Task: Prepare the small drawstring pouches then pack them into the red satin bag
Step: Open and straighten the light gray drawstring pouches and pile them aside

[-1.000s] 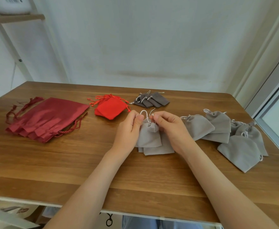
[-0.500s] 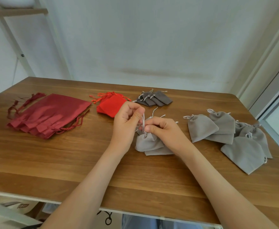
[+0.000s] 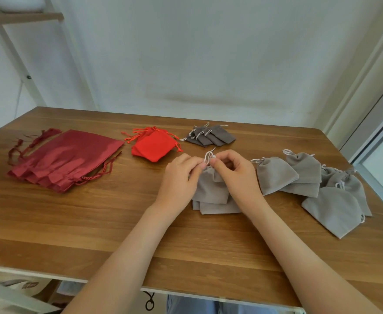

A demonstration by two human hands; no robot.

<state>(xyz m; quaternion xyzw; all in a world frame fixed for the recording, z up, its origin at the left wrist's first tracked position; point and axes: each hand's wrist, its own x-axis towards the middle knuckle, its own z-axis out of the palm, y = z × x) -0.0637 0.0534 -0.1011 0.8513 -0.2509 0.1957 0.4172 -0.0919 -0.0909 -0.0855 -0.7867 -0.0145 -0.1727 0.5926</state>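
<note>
Grey pouch sits centre frame, top of a small stack on the table. Left hand and right hand each pinch the drawstring at its neck. Step: likely cinching the mouth. Red satin bag lies flat at centre left, apparently unfilled. Next move calls for an even outward pull, then setting it with the cinched pouches at right.

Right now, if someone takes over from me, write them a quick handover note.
Left hand and right hand both pinch the light grey pouch at its drawstring, atop a small stack.
Cinched grey pouches lie to the right; red pouches and dark grey pouches farther back.
Red satin bags lie flat at left; nothing visibly packed.
To do: finish cinching, then pack.
</note>
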